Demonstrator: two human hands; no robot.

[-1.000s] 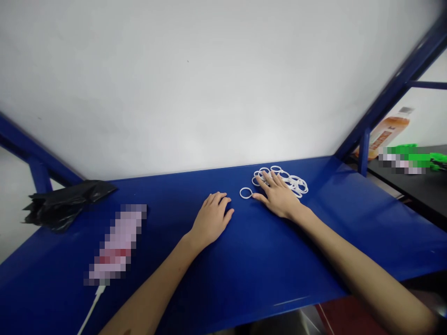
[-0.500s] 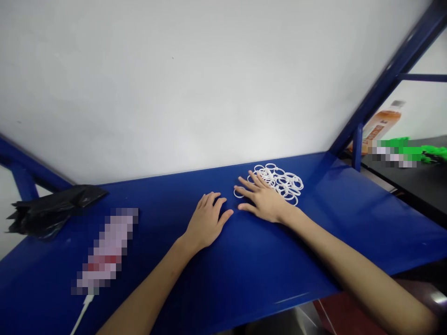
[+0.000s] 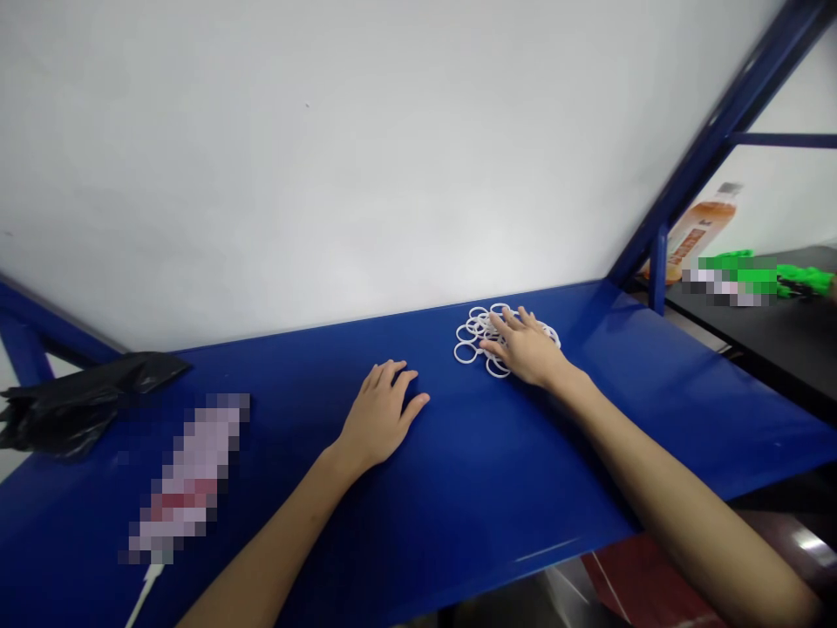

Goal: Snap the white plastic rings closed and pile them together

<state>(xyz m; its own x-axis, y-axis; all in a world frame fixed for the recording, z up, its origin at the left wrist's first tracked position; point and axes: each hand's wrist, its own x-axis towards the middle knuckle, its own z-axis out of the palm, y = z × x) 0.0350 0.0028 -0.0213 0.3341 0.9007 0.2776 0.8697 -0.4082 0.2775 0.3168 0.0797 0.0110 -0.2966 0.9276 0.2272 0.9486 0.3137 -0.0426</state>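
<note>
A loose pile of white rings [image 3: 466,352], thin and overlapping, lies near the back edge of the blue tabletop [image 3: 458,488]. Over the right part of that pile rests my right hand [image 3: 527,347], palm down with fingers spread, hiding several rings. I cannot tell whether it presses on them. To the left of the pile, my left hand [image 3: 379,414] lies palm down on the blue surface, fingers stretched and thumb apart, holding nothing.
At the left are a crumpled black plastic bag [image 3: 85,406] and a blurred-out flat object [image 3: 189,480] with a white cable [image 3: 145,591]. Beyond the blue frame [image 3: 657,270] on the right, an orange bottle [image 3: 699,235] and green items [image 3: 801,279] stand on a black surface. A white wall rises behind.
My right hand has moved right over the ring pile, baring rings on its left side. My left hand stays nearly in place. The view has shifted slightly.
</note>
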